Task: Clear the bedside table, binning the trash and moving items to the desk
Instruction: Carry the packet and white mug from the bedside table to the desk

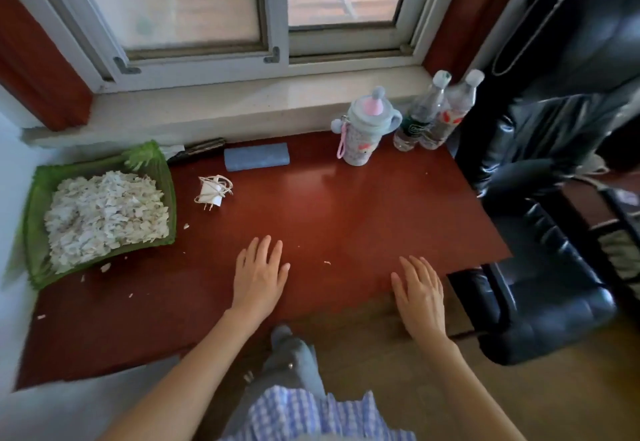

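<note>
A red-brown desk stretches under the window. My left hand lies flat on it near the front, fingers spread, holding nothing. My right hand rests flat at the desk's front edge, also empty. On the desk stand a child's bottle with a pink cap and strap and two clear plastic water bottles at the back right. A blue-grey case lies at the back, and a white charger with a wound cable lies left of the middle.
A green tray heaped with pale dried flakes sits at the desk's left end, with crumbs scattered around it. A black leather chair stands against the desk's right side. The window sill runs behind. Wooden floor lies below.
</note>
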The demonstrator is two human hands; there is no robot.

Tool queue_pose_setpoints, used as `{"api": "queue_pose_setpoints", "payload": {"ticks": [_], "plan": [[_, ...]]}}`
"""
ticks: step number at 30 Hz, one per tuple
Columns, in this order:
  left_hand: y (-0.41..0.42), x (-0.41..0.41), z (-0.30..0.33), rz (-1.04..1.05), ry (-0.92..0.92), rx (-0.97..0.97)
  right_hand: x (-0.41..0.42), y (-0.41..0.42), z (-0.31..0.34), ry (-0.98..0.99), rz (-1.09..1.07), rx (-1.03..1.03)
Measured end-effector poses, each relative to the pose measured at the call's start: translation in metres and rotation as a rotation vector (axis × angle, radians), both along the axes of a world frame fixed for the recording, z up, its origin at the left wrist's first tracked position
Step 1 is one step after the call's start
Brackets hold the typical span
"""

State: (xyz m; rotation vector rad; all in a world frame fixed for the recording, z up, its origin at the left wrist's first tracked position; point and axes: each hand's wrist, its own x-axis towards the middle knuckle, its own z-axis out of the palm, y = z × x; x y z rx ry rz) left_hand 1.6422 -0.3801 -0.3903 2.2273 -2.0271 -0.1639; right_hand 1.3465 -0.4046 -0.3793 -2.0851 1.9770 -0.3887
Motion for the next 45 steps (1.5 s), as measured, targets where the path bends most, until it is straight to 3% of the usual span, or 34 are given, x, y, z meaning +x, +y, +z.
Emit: {"api": "queue_pose_setpoints", "payload": {"ticks": [15,23,32,45], "plan": [[0.063,-0.271,0.055,-0.648,0.084,-0.055,-0.211,0.21,0.041,-0.003,-0.506,-0.079],[0.07,-0.412,0.059,-0.961,0.066,-0.028,-0.305,0.272,0.056,-0.03,-0.778,-0.125],[0.037,-0.6,0.056,-1.178,0.081,0.004,-0.442,0.266,0.058,0.015,-0.985,-0.077],[-0.054,-0.796,0.054,-1.259,0.066,0.058,-0.613,0.183,0.052,-0.035,-1.059,-0.005]]}}
